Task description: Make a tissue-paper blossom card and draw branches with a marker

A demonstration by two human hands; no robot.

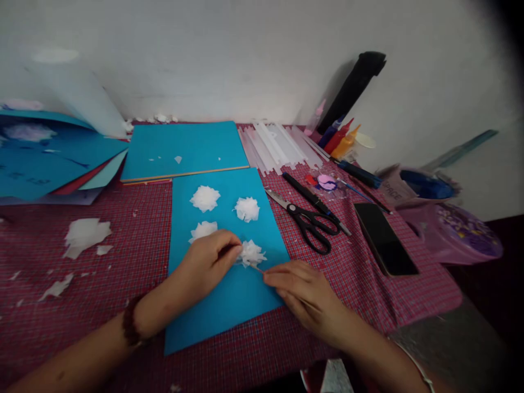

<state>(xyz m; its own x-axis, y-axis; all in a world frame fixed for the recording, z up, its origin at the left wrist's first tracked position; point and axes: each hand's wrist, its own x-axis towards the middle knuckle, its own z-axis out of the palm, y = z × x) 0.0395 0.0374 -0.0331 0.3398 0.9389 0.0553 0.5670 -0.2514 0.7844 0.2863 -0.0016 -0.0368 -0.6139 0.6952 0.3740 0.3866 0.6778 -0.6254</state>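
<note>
A sheet of blue paper (208,311) lies in front of me with several crumpled white tissue-paper flowers on it. My left hand (208,259) is closed in a pinch at the left edge of the lower right paper flower (251,253). My right hand (307,297) grips a thin stick (257,268), whose tip touches the lower edge of that same flower. Partly behind my left hand lies the lower left flower (202,230). Above sit the upper left flower (205,198) and the upper right flower (246,209).
Right of the sheet lie black-handled scissors (305,215), a black craft knife (311,194) and a phone (385,238). Behind are white strips (280,144), paint bottles (346,143) and a blue paper stack (184,147). Torn white paper (87,236) lies left on the checked cloth (135,240).
</note>
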